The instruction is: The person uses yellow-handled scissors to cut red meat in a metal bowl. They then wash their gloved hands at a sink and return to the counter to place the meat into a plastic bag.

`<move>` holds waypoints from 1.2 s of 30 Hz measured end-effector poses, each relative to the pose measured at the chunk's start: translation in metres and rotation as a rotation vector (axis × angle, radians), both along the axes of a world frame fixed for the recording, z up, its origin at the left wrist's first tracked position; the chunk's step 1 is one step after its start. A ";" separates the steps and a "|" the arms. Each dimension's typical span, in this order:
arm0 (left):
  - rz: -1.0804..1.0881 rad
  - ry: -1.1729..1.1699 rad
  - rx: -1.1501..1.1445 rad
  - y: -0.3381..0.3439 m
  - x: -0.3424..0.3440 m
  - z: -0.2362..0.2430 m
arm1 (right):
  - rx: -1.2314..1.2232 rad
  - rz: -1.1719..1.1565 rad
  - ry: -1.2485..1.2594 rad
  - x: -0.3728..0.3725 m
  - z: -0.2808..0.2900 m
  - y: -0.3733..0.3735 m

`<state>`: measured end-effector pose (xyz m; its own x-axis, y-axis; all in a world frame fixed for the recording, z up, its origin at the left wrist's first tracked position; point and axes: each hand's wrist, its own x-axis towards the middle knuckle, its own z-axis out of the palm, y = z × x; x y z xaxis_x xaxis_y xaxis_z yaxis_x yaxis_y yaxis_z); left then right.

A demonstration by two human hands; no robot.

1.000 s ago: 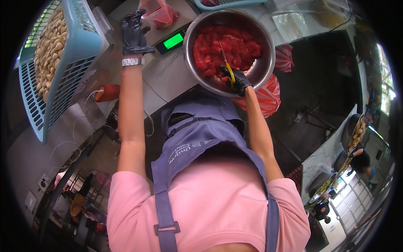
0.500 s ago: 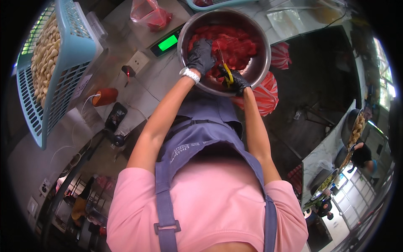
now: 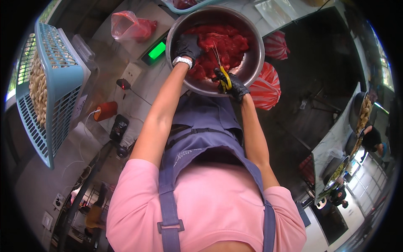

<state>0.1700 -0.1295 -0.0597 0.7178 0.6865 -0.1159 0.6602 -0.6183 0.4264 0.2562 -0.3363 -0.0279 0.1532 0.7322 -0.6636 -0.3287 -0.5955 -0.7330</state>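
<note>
Steel bowl [image 3: 251, 65], round, wide, at the tabletop [image 3: 145, 89] edge in front of the wearer; red raw-looking meat [image 3: 230, 47] piled inside, bare metal showing at lower right. Both hands over the bowl, black gloves. Left hand [image 3: 188, 46] in at the left side of the bowl, on the meat; fingertips hidden, cannot tell if it grips anything. White band [image 3: 182, 62] on the left wrist. Right hand [image 3: 235, 86] at the near right rim, fingers closed around yellow-handled scissors [image 3: 225, 78]; blades point away from the wearer, over the meat.

Left of bowl: scale display [image 3: 157, 50], lit green, just beside the rim. Beyond it, clear plastic bag [image 3: 142, 30] with red contents. Pale blue basket [image 3: 194, 7] behind the bowl, partly out of view. Two red-and-white striped bags right of bowl: nearer one [image 3: 265, 86], farther one [image 3: 277, 45]. Far left, blue slotted basket [image 3: 63, 94] holding pale pieces [image 3: 38, 90], too small to identify. Orange cylinder [image 3: 105, 111] near that basket, white cable attached. Wearer in blue-grey apron [image 3: 205, 115], pink shirt [image 3: 226, 197].
</note>
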 end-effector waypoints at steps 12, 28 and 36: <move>0.199 -0.014 0.210 -0.038 0.005 0.007 | 0.058 -0.313 0.184 -0.004 0.018 -0.024; -0.267 -0.115 0.006 0.015 0.024 -0.004 | 0.053 -0.205 0.003 0.001 0.020 -0.051; -0.484 -0.537 -0.517 0.019 0.017 0.081 | 0.015 -0.201 -0.017 0.011 0.021 -0.061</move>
<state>0.1871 -0.1105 0.0218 0.9625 0.2484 0.1089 0.0063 -0.4220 0.9066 0.2674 -0.3978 -0.0072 0.3085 0.6957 -0.6487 -0.4277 -0.5077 -0.7479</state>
